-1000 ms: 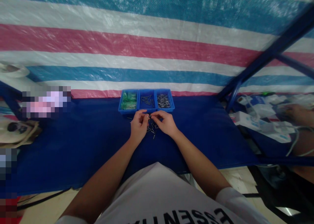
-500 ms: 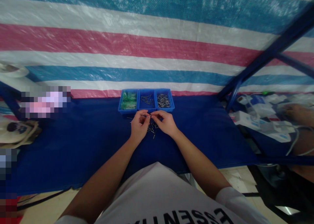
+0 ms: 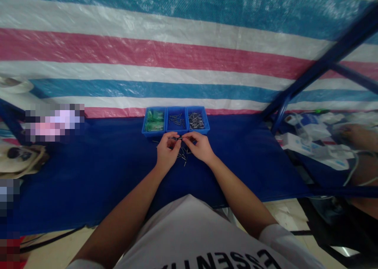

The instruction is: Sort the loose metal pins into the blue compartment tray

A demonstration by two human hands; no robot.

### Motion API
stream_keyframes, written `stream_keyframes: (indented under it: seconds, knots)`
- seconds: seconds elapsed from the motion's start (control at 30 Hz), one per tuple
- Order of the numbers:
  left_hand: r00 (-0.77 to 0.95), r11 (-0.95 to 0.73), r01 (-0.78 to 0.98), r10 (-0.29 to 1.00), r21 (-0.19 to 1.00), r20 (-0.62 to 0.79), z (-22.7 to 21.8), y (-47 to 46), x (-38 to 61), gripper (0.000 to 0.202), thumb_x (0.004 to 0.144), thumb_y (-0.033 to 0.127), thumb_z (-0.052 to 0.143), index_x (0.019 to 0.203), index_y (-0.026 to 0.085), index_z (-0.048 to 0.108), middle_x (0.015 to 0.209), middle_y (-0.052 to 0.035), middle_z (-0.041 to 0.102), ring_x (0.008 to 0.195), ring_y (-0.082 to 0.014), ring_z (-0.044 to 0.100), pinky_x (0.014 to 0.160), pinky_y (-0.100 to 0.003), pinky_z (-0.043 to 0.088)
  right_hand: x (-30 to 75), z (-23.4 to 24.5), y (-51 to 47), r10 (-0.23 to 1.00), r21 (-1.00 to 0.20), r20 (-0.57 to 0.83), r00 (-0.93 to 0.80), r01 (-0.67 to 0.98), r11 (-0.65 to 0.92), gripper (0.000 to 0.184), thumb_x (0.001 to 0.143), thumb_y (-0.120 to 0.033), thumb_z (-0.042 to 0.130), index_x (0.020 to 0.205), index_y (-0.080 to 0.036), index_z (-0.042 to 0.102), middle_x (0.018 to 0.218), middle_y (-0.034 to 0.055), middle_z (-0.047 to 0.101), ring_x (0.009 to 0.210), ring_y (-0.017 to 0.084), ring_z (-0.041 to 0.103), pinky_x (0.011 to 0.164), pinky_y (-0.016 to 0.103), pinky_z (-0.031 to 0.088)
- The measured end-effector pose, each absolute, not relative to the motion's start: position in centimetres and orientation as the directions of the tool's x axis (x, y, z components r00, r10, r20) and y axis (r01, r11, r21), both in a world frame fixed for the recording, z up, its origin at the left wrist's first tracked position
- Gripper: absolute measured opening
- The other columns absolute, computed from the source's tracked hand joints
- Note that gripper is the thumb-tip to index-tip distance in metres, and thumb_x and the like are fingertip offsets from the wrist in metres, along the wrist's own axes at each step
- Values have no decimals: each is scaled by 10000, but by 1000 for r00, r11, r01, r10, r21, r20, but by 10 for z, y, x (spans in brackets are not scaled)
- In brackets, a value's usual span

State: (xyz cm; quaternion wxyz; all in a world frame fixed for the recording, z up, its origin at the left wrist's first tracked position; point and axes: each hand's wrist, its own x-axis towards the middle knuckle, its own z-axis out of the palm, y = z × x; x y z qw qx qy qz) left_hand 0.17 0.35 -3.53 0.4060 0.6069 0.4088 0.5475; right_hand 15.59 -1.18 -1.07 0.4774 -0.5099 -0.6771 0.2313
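The left hand [image 3: 167, 152] and right hand [image 3: 199, 147] meet with fingertips pinching a thin metal pin [image 3: 178, 138], just near of a blue three-compartment tray [image 3: 175, 132] on a blue padded surface [image 3: 88, 182]. A slip of the fingers could drop it among the loose pins [image 3: 183, 155] beneath the hands. The tray's left compartment holds green pieces [image 3: 154, 121], the middle dark pins [image 3: 176, 120], the right silver pins [image 3: 196, 120].
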Motion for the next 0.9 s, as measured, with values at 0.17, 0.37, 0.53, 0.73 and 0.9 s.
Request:
stream_keyframes:
  seconds: [0.17, 0.37, 0.53, 0.73, 0.9]
  knots:
    - [78, -336, 58, 940, 940, 331, -36, 4, 2, 273, 814, 297, 651, 1058, 203, 571, 891, -14, 645, 590, -83, 585, 575, -225, 488, 155, -11, -12, 916, -809, 401, -30, 458, 369, 138, 872, -258, 613, 936, -185, 712, 864, 57, 717, 715, 148, 650, 654, 266, 528]
    - [100, -330, 37, 940, 943, 325, -35, 4, 2, 261, 830, 311, 636, 1058, 210, 561, 874, -5, 632, 572, -79, 567, 548, -217, 469, 155, -9, -13, 917, -809, 398, -33, 459, 368, 148, 869, -263, 616, 954, -189, 711, 867, 57, 718, 722, 149, 655, 667, 272, 536]
    - [102, -306, 24, 948, 952, 302, -34, 4, 2, 251, 835, 311, 632, 1053, 208, 561, 843, 2, 612, 575, -80, 567, 544, -215, 466, 155, -9, -13, 916, -802, 399, -41, 468, 370, 143, 872, -268, 610, 937, -190, 711, 866, 54, 718, 714, 144, 648, 663, 265, 529]
    - [56, -331, 28, 943, 943, 329, -34, 3, 2, 296, 795, 295, 679, 1046, 198, 555, 985, -40, 644, 615, -80, 600, 575, -221, 488, 155, -8, -13, 910, -792, 412, -51, 473, 385, 136, 876, -246, 602, 919, -175, 709, 857, 54, 714, 718, 137, 646, 668, 252, 520]
    - [57, -334, 45, 942, 942, 331, -33, 3, 2, 304, 796, 308, 679, 1054, 199, 560, 906, -22, 662, 586, -82, 594, 578, -225, 498, 155, -7, -13, 915, -797, 401, -48, 473, 374, 132, 877, -248, 605, 926, -185, 710, 865, 54, 716, 715, 142, 647, 668, 263, 526]
